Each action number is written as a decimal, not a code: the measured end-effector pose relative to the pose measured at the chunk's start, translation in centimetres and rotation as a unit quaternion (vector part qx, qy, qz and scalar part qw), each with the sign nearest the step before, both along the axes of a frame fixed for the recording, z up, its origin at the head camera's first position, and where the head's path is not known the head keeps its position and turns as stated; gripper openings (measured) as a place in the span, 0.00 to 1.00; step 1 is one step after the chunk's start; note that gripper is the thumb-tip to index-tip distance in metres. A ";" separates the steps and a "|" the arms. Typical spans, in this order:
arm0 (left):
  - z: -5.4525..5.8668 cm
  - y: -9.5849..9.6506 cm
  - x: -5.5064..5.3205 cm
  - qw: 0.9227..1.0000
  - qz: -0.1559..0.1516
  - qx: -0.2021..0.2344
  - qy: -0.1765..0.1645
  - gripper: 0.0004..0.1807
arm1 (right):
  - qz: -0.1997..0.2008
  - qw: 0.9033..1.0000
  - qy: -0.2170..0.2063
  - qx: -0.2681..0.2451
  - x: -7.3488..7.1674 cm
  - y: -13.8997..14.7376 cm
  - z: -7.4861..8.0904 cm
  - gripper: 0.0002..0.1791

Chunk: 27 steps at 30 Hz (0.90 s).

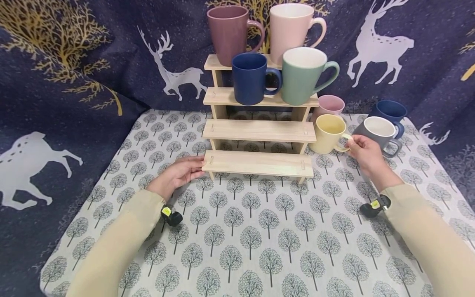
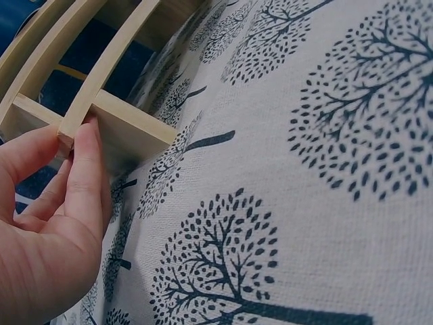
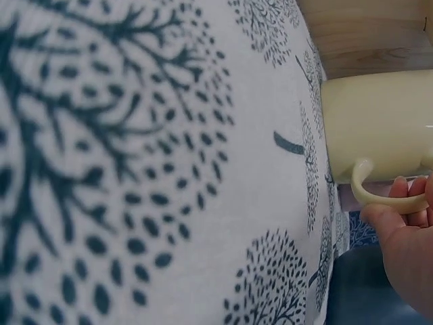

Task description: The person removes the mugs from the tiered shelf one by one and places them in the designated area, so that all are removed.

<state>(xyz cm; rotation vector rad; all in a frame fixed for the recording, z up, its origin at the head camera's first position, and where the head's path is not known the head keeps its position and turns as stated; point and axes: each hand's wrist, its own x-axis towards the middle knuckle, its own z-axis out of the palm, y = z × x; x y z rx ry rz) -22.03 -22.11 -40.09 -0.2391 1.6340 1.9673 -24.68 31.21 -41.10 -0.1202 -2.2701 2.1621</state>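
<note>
My left hand [image 1: 182, 171] pinches the left end of the lowest shelf on a wooden stepped rack [image 1: 256, 162]. Thumb and fingers close on that board's corner in the left wrist view. On the right, my right hand [image 1: 367, 154] grips the handle of a yellow mug [image 1: 326, 138], which is upright beside the rack. The right wrist view shows thumb and fingers around the mug's handle [image 3: 389, 198]. Higher on the rack stand a navy mug [image 1: 249, 80] and a green mug [image 1: 302, 78], with a plum mug [image 1: 228, 35] and a pale pink mug [image 1: 289, 31] on top.
Behind the yellow mug is a pink mug [image 1: 331, 103], partly hidden. A grey mug [image 1: 375, 133] and another navy mug [image 1: 389, 109] stand close to my right hand. The tree-print tablecloth [image 1: 259, 247] covers the table. A dark deer-print cloth [image 1: 122, 70] hangs behind.
</note>
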 end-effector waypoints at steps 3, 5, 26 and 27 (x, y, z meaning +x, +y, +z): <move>0.0 0.1 -0.1 1.000 0.000 0.000 0.000 0.33 | 0.003 1.000 -0.002 -0.003 0.2 0.1 0.0 0.12; 0.0 0.1 -0.1 1.000 0.000 -0.001 0.000 0.33 | 0.004 1.000 -0.004 -0.004 0.2 0.3 -0.1 0.12; 0.0 0.1 -0.1 1.000 0.003 -0.005 -0.006 0.34 | 0.007 0.997 0.020 0.069 0.8 0.4 0.3 0.29; 0.0 0.1 -0.1 1.000 0.004 -0.005 -0.006 0.34 | -0.001 0.994 0.021 0.104 0.8 0.4 0.8 0.34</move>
